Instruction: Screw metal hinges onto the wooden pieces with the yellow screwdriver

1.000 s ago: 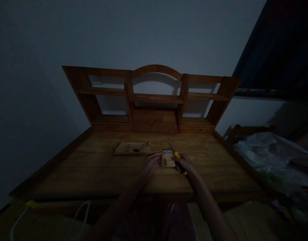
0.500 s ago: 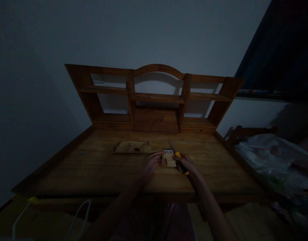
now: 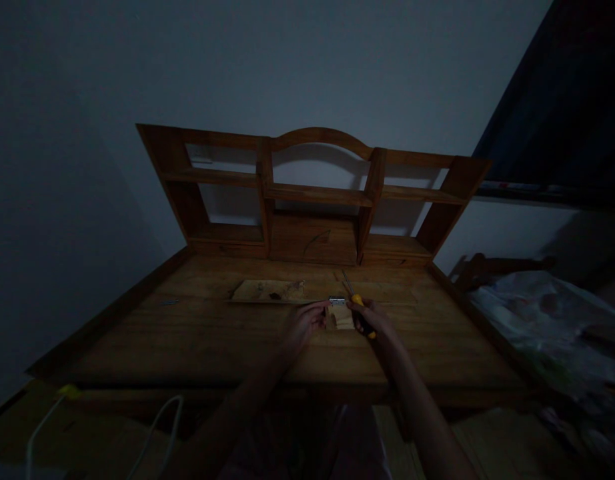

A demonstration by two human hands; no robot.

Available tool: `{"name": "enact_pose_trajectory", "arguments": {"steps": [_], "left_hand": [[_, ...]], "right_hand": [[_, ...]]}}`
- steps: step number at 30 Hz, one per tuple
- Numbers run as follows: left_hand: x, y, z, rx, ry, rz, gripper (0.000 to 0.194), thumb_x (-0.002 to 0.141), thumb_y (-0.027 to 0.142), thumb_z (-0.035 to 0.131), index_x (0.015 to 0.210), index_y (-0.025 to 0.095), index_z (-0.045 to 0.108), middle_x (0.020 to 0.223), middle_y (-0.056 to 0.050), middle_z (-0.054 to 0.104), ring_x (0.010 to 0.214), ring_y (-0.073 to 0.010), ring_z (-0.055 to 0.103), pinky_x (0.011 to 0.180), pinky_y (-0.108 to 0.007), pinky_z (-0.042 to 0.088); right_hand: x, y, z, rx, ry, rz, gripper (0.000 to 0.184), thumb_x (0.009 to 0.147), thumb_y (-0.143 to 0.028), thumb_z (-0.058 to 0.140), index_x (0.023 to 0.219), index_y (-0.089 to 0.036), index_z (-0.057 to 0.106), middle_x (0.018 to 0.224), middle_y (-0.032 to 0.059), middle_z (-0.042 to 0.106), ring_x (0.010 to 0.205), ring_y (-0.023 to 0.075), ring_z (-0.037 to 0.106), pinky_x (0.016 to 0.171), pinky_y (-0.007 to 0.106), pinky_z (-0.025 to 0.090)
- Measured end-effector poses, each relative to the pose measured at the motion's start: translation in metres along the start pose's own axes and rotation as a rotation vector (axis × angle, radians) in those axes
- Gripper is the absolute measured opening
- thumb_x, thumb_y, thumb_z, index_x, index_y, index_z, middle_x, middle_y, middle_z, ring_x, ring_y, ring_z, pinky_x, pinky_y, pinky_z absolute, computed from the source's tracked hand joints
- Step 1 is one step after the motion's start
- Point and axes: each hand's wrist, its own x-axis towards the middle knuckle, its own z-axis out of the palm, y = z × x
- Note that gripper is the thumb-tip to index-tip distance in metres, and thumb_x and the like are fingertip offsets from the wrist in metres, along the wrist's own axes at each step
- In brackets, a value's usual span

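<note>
A small metal hinge (image 3: pixel 337 300) lies at the far edge of a little wooden block (image 3: pixel 342 317) on the desk. My left hand (image 3: pixel 306 323) is closed, its fingertips pressed against the left end of the hinge and block. In my right hand (image 3: pixel 371 319) is a screwdriver (image 3: pixel 358 300) with a yellow and black handle, its shaft pointing away from me. The right fingertips also reach the right end of the hinge. Dim light hides the finer detail of the fingers.
Behind the hands a long, rough-marked board (image 3: pixel 267 291) lies across the wooden desk (image 3: pixel 212 340). A small metal piece (image 3: pixel 170 303) rests at the left. A wooden shelf unit (image 3: pixel 312 195) stands at the back. A white cable (image 3: pixel 157 417) hangs at the front left.
The right fingers have shifted up from the block to the right end of the hinge, and the screwdriver has moved slightly with them. The left hand stays at the left end.
</note>
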Motion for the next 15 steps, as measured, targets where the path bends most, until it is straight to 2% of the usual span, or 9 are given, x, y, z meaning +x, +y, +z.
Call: {"name": "enact_pose_trajectory", "arguments": {"steps": [6, 10, 15], "left_hand": [[0.0, -0.001, -0.003, -0.006, -0.013, 0.003, 0.032, 0.073, 0.025, 0.071, 0.101, 0.012, 0.076, 0.096, -0.012, 0.071, 0.071, -0.0143, 0.06, 0.071, -0.028, 0.047], [-0.001, 0.0, -0.003, -0.002, -0.018, 0.001, 0.03, 0.074, 0.024, 0.07, 0.101, 0.013, 0.076, 0.098, -0.012, 0.071, 0.072, -0.0152, 0.06, 0.071, -0.029, 0.047], [-0.001, 0.0, -0.001, -0.005, -0.012, 0.005, 0.029, 0.074, 0.024, 0.069, 0.1, 0.013, 0.077, 0.094, -0.012, 0.071, 0.07, -0.0151, 0.058, 0.069, -0.029, 0.045]], "right_hand": [[-0.002, -0.003, 0.008, -0.032, 0.055, 0.039, 0.033, 0.087, -0.037, 0.063, 0.062, -0.019, 0.051, 0.037, -0.0022, 0.051, 0.029, 0.0082, 0.043, 0.031, 0.018, 0.031], [-0.001, -0.006, 0.012, -0.051, 0.073, 0.083, 0.031, 0.092, -0.031, 0.061, 0.066, -0.017, 0.052, 0.04, -0.007, 0.049, 0.03, 0.0063, 0.042, 0.033, 0.017, 0.031], [0.003, -0.005, 0.012, -0.057, 0.083, 0.105, 0.03, 0.096, -0.033, 0.06, 0.073, -0.014, 0.055, 0.048, -0.01, 0.048, 0.034, 0.0034, 0.04, 0.036, 0.016, 0.035]]}}
